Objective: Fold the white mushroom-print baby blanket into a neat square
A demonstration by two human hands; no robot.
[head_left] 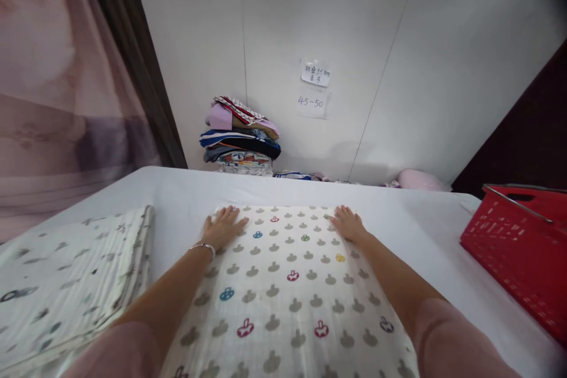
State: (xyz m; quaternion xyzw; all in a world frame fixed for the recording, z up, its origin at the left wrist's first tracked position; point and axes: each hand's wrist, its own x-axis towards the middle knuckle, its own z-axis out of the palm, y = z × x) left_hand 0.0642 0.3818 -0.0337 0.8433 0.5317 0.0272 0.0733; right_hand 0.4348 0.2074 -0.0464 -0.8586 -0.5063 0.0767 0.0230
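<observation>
A white cloth (283, 295) printed with grey and coloured mushroom shapes lies flat on the white-covered table in front of me. My left hand (224, 228) rests on its far left corner, fingers spread and palm down; a bracelet circles that wrist. At the far right corner, my right hand (348, 223) lies on the cloth with its fingers stretched out. Neither hand grips anything. The near end of the cloth runs out of view between my forearms.
On the left lies a folded white cloth (75, 283) with dark prints. A red plastic basket (518, 260) with a metal handle stands at the right. Behind the table (416, 230) are a stack of folded textiles (241, 139), a pink bundle (423, 180) and paper notes (312, 103) on the wall.
</observation>
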